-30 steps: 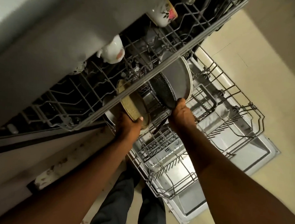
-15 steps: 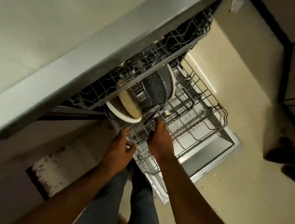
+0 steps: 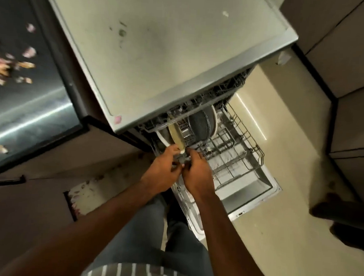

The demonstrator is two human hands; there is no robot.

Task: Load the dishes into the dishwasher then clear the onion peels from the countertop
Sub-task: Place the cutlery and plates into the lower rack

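Pale tiled floor (image 3: 281,236), dishwasher (image 3: 159,53) with its door down. Lower rack (image 3: 235,148) pulled out; 2 plates (image 3: 176,135) and a dark pan (image 3: 199,126) stand on edge at its back — likely upright to drain. Left hand (image 3: 162,170) and right hand (image 3: 198,174) meet at the rack's front rim, fingers curled; whether gripping it, cannot tell. Onion peels (image 3: 4,67) lie well left of the dishwasher — on the dark countertop (image 3: 32,110).

No text or label can be read.

The dishwasher's top hides most of the upper rack (image 3: 209,101). Onion peels (image 3: 4,67) blur, cut off at the left edge. Both hands' fingertips overlap, so their grip is unclear.
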